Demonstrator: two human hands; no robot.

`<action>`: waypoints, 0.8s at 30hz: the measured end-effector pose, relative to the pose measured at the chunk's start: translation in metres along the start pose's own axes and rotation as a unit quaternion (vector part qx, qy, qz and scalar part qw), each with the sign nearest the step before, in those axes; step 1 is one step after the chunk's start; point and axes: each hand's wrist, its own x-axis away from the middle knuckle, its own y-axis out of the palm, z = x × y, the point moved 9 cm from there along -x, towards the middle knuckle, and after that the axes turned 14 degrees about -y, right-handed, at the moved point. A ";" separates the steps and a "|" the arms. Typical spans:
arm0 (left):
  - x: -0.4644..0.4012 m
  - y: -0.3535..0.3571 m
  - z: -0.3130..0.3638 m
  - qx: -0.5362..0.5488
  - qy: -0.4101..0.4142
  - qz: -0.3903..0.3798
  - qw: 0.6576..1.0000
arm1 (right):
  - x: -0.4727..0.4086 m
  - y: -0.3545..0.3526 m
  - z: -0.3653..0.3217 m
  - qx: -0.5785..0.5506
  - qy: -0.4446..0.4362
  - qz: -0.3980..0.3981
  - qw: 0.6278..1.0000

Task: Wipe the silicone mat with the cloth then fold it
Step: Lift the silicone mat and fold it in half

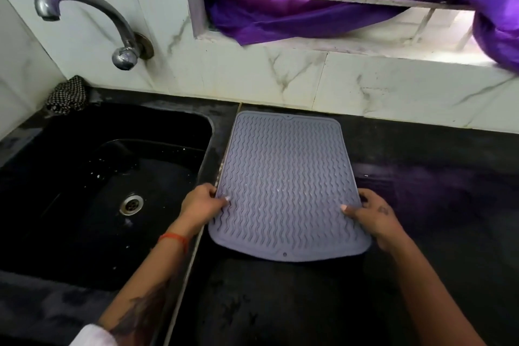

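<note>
Grey silicone mat [286, 177] lies flat on the black counter [421, 205], just right of the sink [84, 177], its far edge near the tiled wall. Left hand [200, 209] pinches the mat's left edge, thumb on top; right hand [370, 215] pinches the right edge the same way, fingers tucked under. Droplets glint mid-mat, so it looks wet & not yet wiped, imo. Only cloth I can spot is a checked one [67, 95] at the sink's back-left corner, well apart from both hands. Risks: the mat's left edge sits right at the sink lip, so a slack lift could flop it in; wet silicone may slip. Plenty of open counter to the right & toward the person; the wall blocks the back.
</note>
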 end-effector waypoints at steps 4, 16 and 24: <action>-0.004 -0.006 -0.002 0.034 -0.001 0.002 0.999 | 0.000 -0.007 -0.008 -0.005 -0.012 0.030 0.999; -0.005 -0.003 -0.012 0.019 0.005 0.011 1.000 | 0.021 -0.010 -0.004 0.033 -0.021 0.102 0.994; 0.011 -0.001 -0.012 -0.065 0.044 0.093 0.993 | 0.040 -0.003 0.011 0.067 -0.023 0.124 0.990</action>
